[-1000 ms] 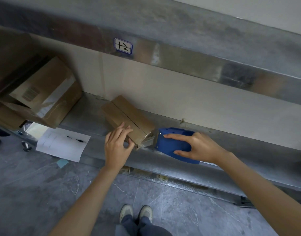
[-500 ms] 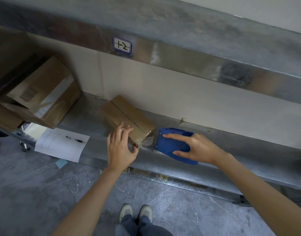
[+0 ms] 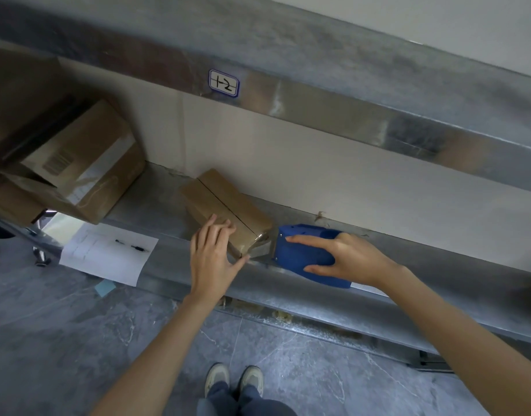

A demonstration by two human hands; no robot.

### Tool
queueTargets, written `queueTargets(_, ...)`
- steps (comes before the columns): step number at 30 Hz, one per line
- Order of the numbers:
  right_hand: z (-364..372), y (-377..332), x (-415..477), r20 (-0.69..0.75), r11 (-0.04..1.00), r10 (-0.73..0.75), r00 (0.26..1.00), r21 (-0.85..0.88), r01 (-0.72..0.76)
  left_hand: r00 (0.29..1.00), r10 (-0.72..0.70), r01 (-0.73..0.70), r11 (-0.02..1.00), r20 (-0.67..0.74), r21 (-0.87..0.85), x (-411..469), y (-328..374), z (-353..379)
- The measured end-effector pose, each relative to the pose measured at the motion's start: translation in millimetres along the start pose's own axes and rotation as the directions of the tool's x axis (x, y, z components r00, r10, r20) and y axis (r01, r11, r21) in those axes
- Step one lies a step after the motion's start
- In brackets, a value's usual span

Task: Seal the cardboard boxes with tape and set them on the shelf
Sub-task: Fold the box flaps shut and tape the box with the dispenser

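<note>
on shelf (image 3: 156, 202), box (image 3: 225, 202) long axis diagonal, near end toward dispenser (image 3: 306, 255).

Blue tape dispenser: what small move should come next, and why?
Probably draw the blue plastic tape dispenser over the small brown cardboard box along its seam: the dispenser's mouth meets the box's end, the seam looks bare, the left hand braces it.

matt brown cardboard box (image 3: 225, 205), smooth blue plastic tape dispenser (image 3: 306, 253), brushed metal shelf (image 3: 288, 289)
</note>
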State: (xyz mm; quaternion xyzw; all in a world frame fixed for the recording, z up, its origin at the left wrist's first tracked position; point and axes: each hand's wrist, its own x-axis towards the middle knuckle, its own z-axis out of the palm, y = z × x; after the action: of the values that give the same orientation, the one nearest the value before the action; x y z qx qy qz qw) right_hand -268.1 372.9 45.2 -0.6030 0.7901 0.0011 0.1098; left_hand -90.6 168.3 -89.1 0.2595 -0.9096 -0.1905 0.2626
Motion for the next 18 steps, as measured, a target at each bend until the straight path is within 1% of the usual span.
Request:
queueTargets(3,-5.4,-8.9,5.7,0.012,0.998,-0.058,0.998,-0.013,0.058,1.0,0.009,-0.009,0.997,0.01,-0.075,-2.2,-12.4,-10.3)
queueTargets(6,-5.1,-23.8,19.9,0.017,0.992,-0.128,0.992,-0.019,0.128,0.998,0.033,-0.017,0.968,0.062,-0.249,-2.7,-34.0,-21.5)
queueTargets(8,-3.2,-29.9,31.6,0.008,0.986,-0.164,0.986,-0.029,0.164,0.994,0.045,-0.009,0.947,0.104,-0.322,-1.4,-44.7,-27.1)
queueTargets(10,-3.0,-33.1,41.7,-0.006,0.982,-0.183,0.983,-0.043,0.183,0.992,0.045,-0.003,0.941,0.116,-0.339,0.0,-49.8,-28.8)
queueTargets(12,-2.6,-32.0,48.5,-0.012,0.982,-0.184,0.983,-0.056,0.183,0.995,0.022,0.015,0.932,0.1,-0.361,0.7,-48.4,-27.7)
queueTargets(15,-0.6,-24.7,54.6,0.015,0.981,-0.177,0.984,-0.073,0.177,0.997,-0.001,0.029,0.918,0.071,-0.397,-0.1,-46.5,-24.0)
queueTargets(18,0.1,-15.2,56.2,0.027,0.978,-0.198,0.98,-0.066,0.199,0.997,-0.007,0.036,0.915,0.072,-0.402,-0.6,-47.6,-25.2)
